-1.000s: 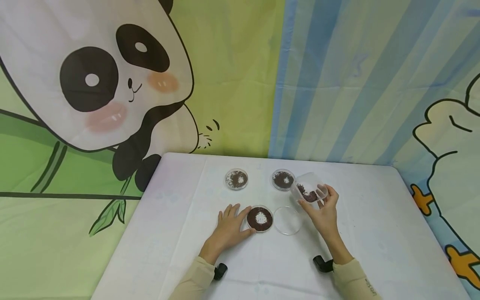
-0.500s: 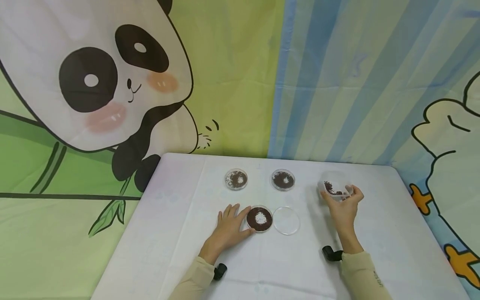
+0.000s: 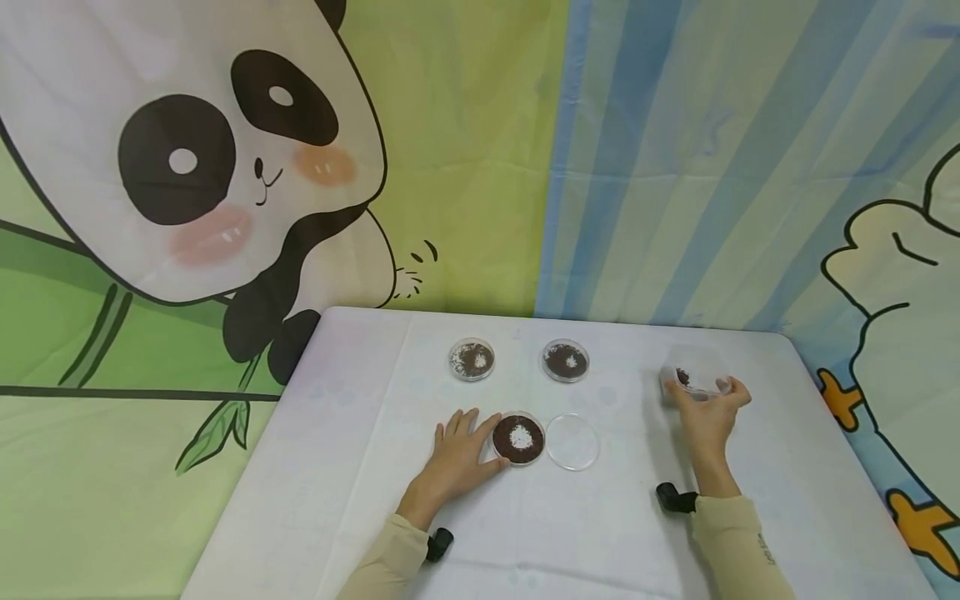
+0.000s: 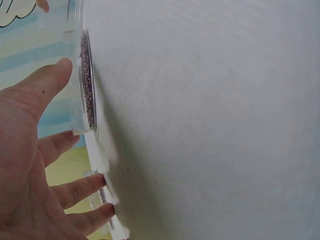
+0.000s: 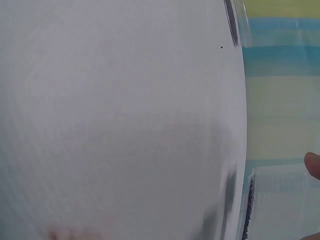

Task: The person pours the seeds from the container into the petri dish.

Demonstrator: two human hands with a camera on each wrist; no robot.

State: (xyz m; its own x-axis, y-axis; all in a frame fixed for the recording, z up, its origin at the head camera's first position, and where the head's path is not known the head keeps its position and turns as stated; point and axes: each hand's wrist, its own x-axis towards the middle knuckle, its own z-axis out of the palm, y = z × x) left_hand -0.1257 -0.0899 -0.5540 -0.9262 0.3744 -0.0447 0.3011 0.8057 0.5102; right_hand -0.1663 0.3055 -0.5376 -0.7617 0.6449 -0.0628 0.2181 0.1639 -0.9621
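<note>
My left hand (image 3: 457, 462) rests on the table with spread fingers. Its thumb (image 4: 52, 80) and index fingertip touch the side of a round petri dish (image 3: 504, 437) full of dark brown granules with a white patch in the middle. A round clear lid (image 3: 573, 442) lies flat just right of that dish. Farther right, my right hand (image 3: 708, 421) grips a clear plastic box (image 3: 693, 360) between thumb and fingers. Some dark granules (image 5: 248, 210) show low in the box. In the right wrist view only a thumb tip (image 5: 313, 166) and blurred fingers appear.
Two more petri dishes with dark granules and white patches, a left one (image 3: 472, 360) and a right one (image 3: 566, 361), stand toward the back of the white-covered table (image 3: 420, 533). Behind the table hangs a printed curtain (image 3: 465, 150) with a panda.
My right hand has carried the clear plastic box rightward from beside the back right dish, and it is now tilted less. My left hand and the dishes have stayed in place.
</note>
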